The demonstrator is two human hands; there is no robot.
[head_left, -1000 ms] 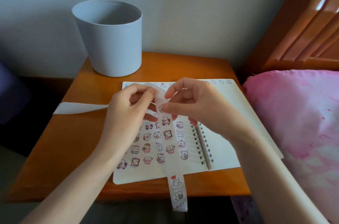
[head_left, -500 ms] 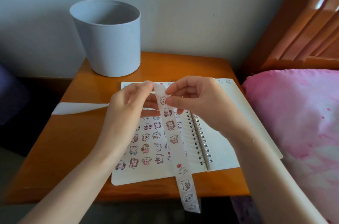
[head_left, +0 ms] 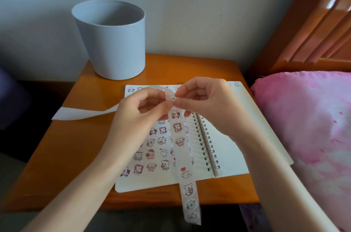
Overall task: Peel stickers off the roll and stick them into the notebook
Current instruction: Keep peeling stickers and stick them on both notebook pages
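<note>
One long white paper strip of cartoon bear stickers (head_left: pixel 177 129) is up in the air, pinched at its top between both hands. Left hand (head_left: pixel 136 117): thumb and curled fingers (head_left: pixel 152 92) clamp the strip's left side. Right hand (head_left: pixel 207 102): thumb and forefinger nip the top sticker's edge, other fingers (head_left: pixel 187 113) curled under. From that pinch the strip drops across the open spiral-bound white notebook (head_left: pixel 228 155) and dangles past the front edge of the orange wooden surface (head_left: pixel 76 146). Bare white backing tail (head_left: pixel 81 113) loops behind the left hand and trails off leftward across the surface. Rows of bear stickers fill the notebook's left page. Pale grey round plastic bucket (head_left: pixel 112 41) stands at the back left, against the wall. Pink patterned bedding (head_left: pixel 313 117) lies just beside the surface on the right.
</note>
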